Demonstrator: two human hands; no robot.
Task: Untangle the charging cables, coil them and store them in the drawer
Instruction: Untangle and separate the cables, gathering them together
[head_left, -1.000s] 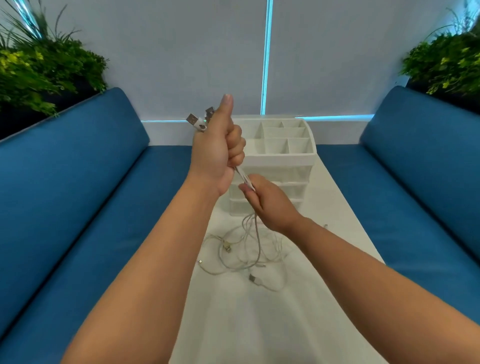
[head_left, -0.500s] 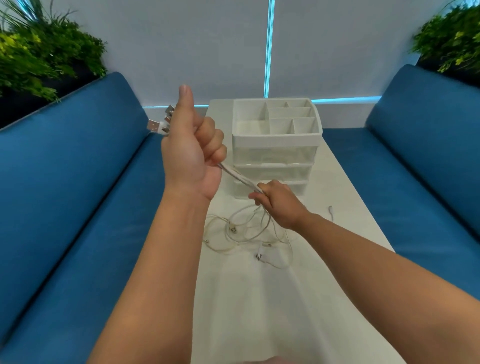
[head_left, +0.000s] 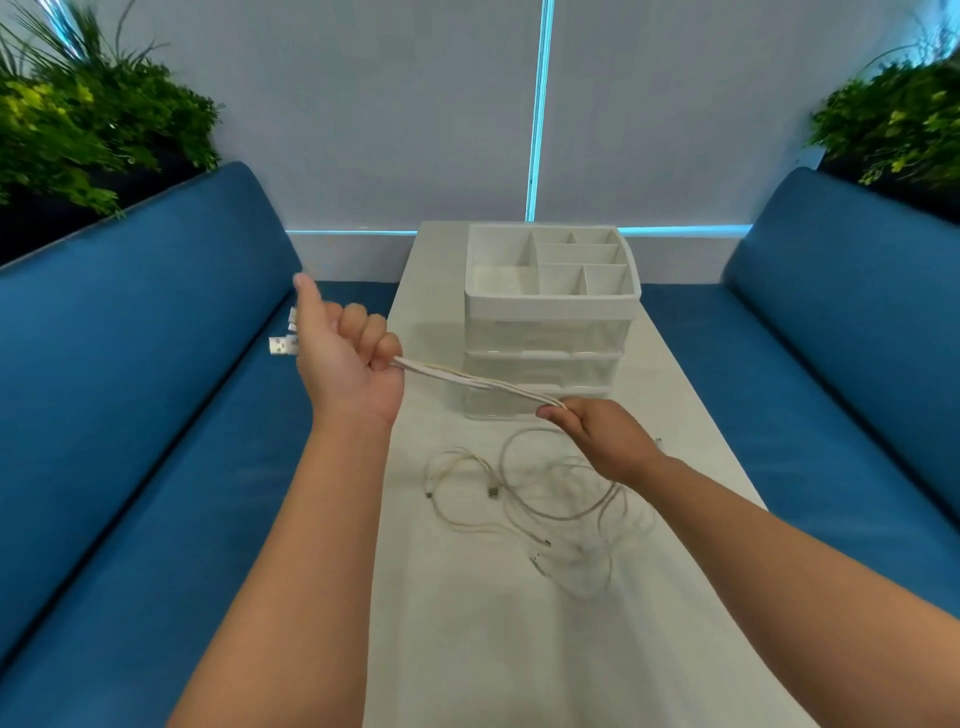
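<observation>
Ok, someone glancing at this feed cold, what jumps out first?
The bundle of white cables pulled taut between the left hand, which grips the USB ends over the blue bench, and the right hand pinching them above the table. Below, loose cable loops sprawl before the white drawer organizer.

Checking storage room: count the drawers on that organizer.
3 drawers, all shut and stacked below the organizer's tray: top, middle, bottom. The cables stretched between both hands partly cross the bottom one.
</observation>
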